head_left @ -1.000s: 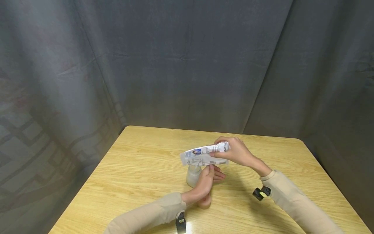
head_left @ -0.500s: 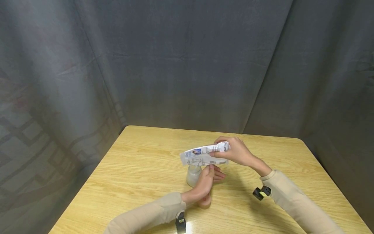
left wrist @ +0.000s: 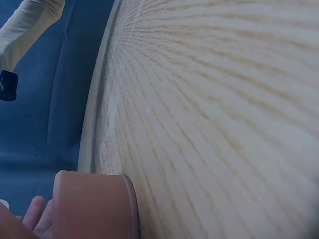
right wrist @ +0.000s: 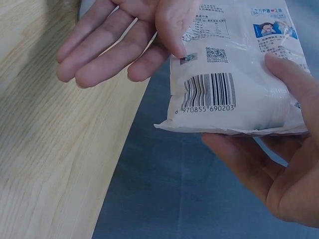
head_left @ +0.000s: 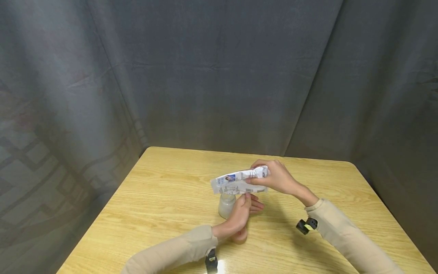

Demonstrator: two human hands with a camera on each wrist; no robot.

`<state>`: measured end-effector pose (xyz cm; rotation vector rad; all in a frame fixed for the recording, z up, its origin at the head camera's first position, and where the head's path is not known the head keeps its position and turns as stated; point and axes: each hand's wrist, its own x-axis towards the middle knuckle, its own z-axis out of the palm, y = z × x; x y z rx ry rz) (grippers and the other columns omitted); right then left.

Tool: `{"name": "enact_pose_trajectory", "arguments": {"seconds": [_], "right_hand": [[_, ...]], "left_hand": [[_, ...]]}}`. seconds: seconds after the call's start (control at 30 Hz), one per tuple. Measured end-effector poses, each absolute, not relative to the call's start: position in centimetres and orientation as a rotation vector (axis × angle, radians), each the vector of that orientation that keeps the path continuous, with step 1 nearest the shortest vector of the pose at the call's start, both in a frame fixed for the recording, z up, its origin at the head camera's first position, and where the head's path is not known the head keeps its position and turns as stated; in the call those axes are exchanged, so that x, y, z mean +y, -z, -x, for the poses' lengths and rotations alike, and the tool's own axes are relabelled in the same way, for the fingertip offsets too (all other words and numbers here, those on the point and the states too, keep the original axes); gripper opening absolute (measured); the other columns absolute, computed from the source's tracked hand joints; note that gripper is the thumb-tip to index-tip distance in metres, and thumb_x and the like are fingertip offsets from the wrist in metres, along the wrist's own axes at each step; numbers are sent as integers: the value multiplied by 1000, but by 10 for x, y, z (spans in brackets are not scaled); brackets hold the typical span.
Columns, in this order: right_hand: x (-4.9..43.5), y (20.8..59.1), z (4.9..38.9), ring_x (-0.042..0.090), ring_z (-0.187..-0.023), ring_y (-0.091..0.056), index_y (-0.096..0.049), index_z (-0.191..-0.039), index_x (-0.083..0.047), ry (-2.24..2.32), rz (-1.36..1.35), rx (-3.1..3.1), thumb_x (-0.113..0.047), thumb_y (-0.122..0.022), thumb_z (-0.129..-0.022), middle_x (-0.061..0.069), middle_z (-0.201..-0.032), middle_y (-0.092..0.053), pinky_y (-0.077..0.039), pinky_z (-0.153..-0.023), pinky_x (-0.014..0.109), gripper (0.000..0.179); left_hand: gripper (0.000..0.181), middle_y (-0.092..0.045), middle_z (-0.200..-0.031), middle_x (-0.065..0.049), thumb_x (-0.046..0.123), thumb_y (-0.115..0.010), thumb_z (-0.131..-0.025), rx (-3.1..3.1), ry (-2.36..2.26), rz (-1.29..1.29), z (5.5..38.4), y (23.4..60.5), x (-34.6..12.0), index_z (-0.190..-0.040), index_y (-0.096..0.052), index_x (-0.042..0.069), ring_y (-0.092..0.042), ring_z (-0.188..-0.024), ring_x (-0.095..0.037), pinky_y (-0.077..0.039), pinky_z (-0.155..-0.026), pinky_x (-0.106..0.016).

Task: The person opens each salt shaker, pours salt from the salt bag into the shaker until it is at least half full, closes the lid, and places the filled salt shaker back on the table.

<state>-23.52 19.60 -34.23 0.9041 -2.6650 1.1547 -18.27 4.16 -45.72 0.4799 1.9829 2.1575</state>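
Note:
My right hand [head_left: 275,178] grips a white printed plastic bag [head_left: 236,185], thumb on the near face and fingers behind. Its barcode [right wrist: 209,93] shows in the right wrist view. The bag slants above a small glass jar [head_left: 226,206] on the table, its low end over the jar's mouth. Whatever is inside the jar looks whitish but unclear. My left hand [head_left: 241,213] stands against the jar's right side with fingers straight, its thumb tip at the bag's lower edge. A pinkish cylinder [left wrist: 94,204] sits on the table below the left wrist, mostly hidden in the head view.
The wood-grain table [head_left: 164,182] has rounded far corners. Dark grey curtains [head_left: 219,76] hang behind it and on both sides. Each sleeve carries a small black wrist device, such as the one on the right [head_left: 306,226].

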Motion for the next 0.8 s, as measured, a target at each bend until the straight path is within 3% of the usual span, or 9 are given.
{"name": "enact_pose_trajectory", "arguments": {"seconds": [0.8], "right_hand": [[197, 341, 233, 8, -62, -64, -71, -100, -9, -1155, -922, -2661, -26, -87, -77, -2, -85, -72, -53, -48, 26, 33]], "left_hand": [[44, -66, -102, -29, 22, -20, -112, 1965, -2181, -483, 181, 459, 43, -114, -49, -11, -65, -100, -46, -55, -92, -46]]}}
